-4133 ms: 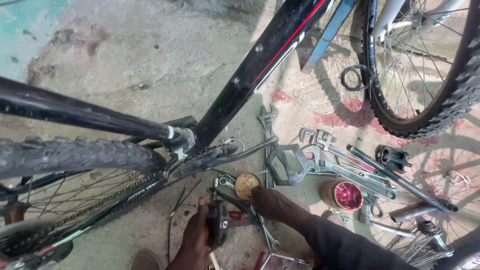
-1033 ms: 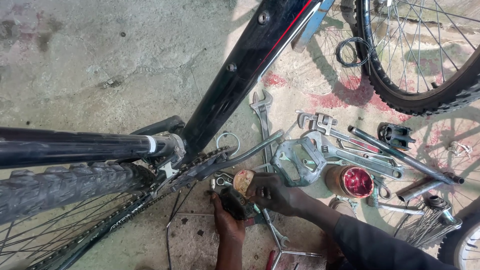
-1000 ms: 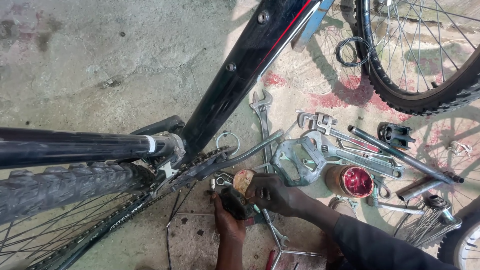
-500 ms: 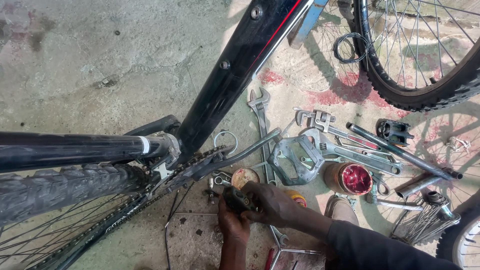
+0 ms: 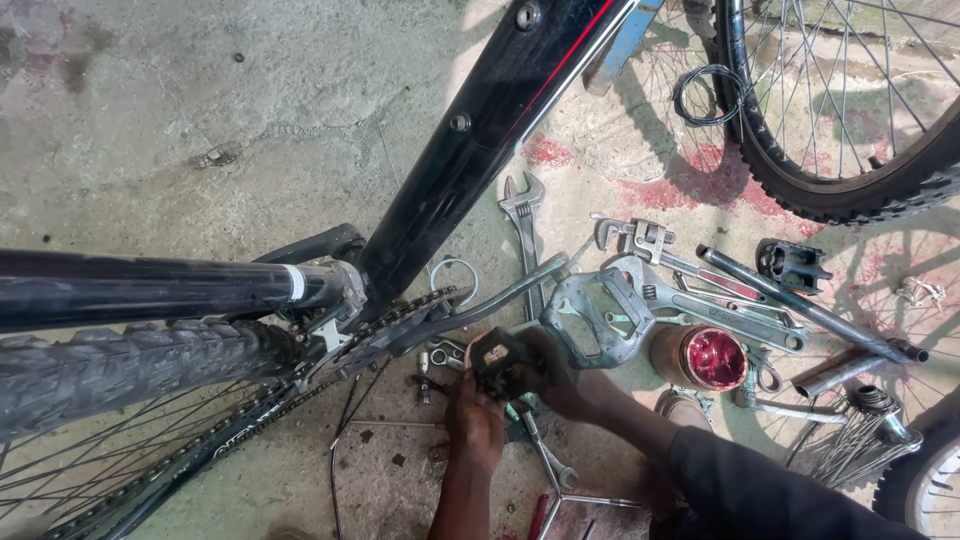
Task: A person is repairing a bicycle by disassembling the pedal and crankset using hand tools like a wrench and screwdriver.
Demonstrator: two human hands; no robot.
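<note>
holding a small black pedal (image 5: 497, 357) between them, both hands have drawn together since half a second ago, when the right hand lay spread over it and the tan disc beside it still showed; now that disc is covered and the pedal sits up in plain view, so the work looks to have passed from picking it up to handling it close by the crank; going left to right: the knobbly rear tyre (image 5: 120, 370) and black frame tube (image 5: 150, 290) fill the left side, with the chain and chainring (image 5: 385, 322) at the join, and the crank arm (image 5: 480, 305) runs out just above the pedal; the left hand (image 5: 475, 420) comes up from below with its grip closed on the pedal's lower end, while the right hand (image 5: 560, 385), in a dark sleeve, wraps the pedal's right side, fingers shut on it; the pedal looks blocky, dark and grimy, with a pale worn patch on its top face, held just above the concrete floor (image 5: 200, 130); further right lie a grey platform pedal (image 5: 598, 318), an adjustable wrench (image 5: 524, 225), a round tin of red grease (image 5: 703, 357), a long steel bar (image 5: 810, 305) and a second wheel (image 5: 850, 120).
</note>
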